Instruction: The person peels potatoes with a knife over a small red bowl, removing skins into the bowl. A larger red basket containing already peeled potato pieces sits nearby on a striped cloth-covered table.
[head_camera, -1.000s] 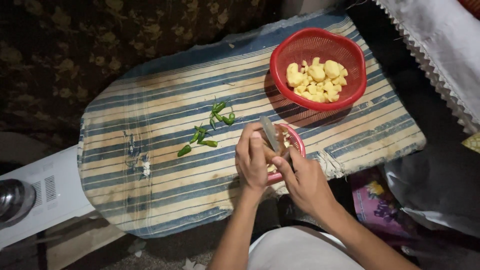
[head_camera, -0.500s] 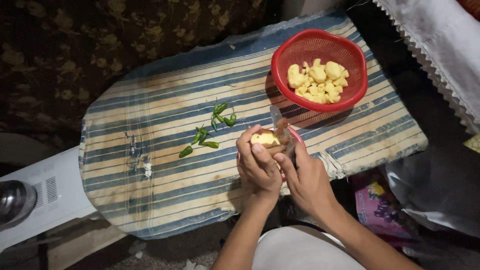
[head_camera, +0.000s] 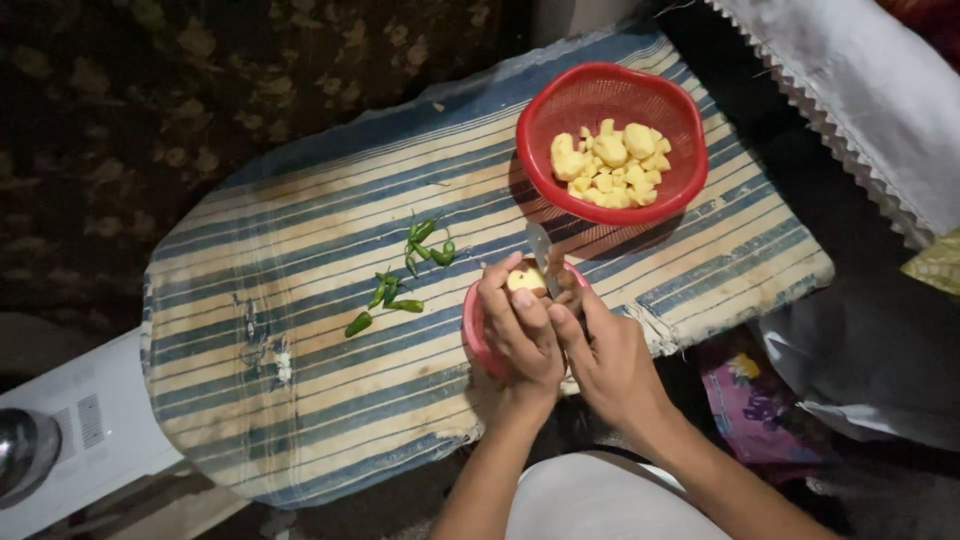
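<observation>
My left hand (head_camera: 522, 328) grips a small peeled potato (head_camera: 524, 280) above a pink bowl (head_camera: 474, 328) at the near edge of a striped padded board (head_camera: 300, 330). My right hand (head_camera: 612, 362) holds a knife (head_camera: 541, 252) whose blade rests against the potato. A red mesh basket (head_camera: 540, 110) holding several yellow peeled potato pieces (head_camera: 610, 162) stands at the far right of the board. The hands hide most of the pink bowl.
Several green chillies (head_camera: 405, 275) lie loose on the board's middle. A white appliance with a metal knob (head_camera: 40, 450) is at lower left. White lace-edged cloth (head_camera: 860, 90) lies at upper right, and patterned fabric (head_camera: 740, 400) sits beside my right arm.
The knife blade, upright between both hands a second ago, has come down onto the potato. The left hand has turned the potato so its pale face shows. Both hands stayed over the pink bowl.
</observation>
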